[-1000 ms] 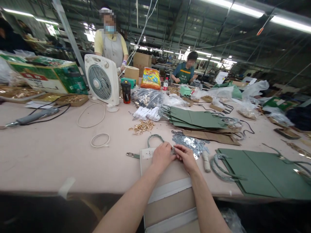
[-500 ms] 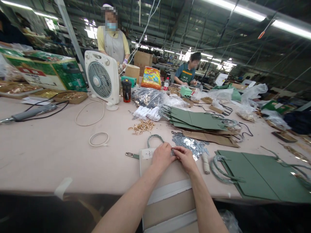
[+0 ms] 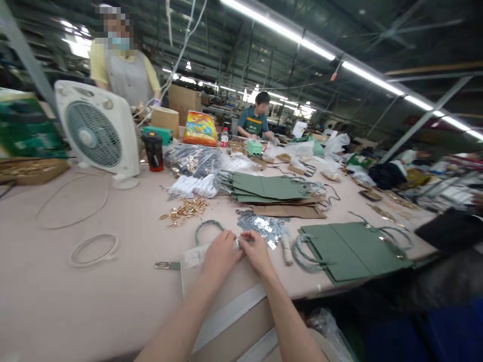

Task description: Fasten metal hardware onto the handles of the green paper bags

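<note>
Two bare forearms reach in from the bottom edge to a long bench (image 3: 75,296) with a smooth, pale pink surface. The left hand (image 3: 221,256) and right hand (image 3: 256,253) meet at 12 o'clock, resting on a flat, pale board panel (image 3: 215,296) crossed by smooth white strips. The fingers (image 3: 246,239) of both hands are pinched closed on a small silver metal fitting (image 3: 237,243), at the panel's top edge, and mostly hide it.

At 11 o'clock from the hands, a curved green rope handle (image 3: 207,232) arcs up from the panel. At 9 o'clock lies a metal-ended strap clip (image 3: 167,265). At 12 o'clock, just beyond the hands, sits a jagged heap of shiny silver metal pieces (image 3: 260,227), with a scatter of gold metal fittings (image 3: 183,211) toward 11 o'clock. At 3 o'clock lies a flat, matte green panel (image 3: 350,250) with looped handles. Farther off at 12 o'clock are stacked green panels (image 3: 264,187), and at 10 o'clock stands a white box fan (image 3: 96,128). Across the bench, a person in a grey apron (image 3: 126,75) stands, and a person in a green apron (image 3: 252,122) works.
</note>
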Tool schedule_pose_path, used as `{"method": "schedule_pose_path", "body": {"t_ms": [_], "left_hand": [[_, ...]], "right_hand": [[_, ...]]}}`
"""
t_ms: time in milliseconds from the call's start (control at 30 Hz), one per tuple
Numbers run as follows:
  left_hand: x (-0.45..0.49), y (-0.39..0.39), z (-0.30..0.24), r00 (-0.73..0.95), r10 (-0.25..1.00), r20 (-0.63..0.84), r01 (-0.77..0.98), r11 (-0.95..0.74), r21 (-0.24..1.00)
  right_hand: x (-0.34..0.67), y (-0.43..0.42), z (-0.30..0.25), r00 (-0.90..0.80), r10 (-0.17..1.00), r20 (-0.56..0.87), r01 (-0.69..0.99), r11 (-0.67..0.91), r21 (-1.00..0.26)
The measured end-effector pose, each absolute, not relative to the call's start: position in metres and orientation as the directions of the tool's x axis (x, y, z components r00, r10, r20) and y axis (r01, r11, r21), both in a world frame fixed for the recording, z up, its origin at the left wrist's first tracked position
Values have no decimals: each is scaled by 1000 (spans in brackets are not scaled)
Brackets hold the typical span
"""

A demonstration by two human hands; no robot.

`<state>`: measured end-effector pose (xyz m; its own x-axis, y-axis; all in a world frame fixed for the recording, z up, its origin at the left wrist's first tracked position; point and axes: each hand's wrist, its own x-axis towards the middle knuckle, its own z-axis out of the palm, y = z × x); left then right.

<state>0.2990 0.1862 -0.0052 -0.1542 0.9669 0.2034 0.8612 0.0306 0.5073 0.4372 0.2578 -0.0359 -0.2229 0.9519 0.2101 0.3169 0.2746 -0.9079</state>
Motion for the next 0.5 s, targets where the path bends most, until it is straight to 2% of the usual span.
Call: {"method": "schedule_pose_path", "body": {"t_ms": [100,233,333,500], "left_hand": [[298,188,-5,-138,965,224,864,6,503],[298,186,-5,-115,965,234,864,-19,503],[297,184,-6,-110,963,244,864,-28,502],[298,186,-7,-87,960,267,851,-68,521]], "right_hand": [[462,266,-29,-102,964,244,333,264,-905],[532,302,-8,89,958,272,437,208,-875],[582,334,3,79,965,251,552,167,-817],[614,363,4,-11,992,126,731,94,-676]]}}
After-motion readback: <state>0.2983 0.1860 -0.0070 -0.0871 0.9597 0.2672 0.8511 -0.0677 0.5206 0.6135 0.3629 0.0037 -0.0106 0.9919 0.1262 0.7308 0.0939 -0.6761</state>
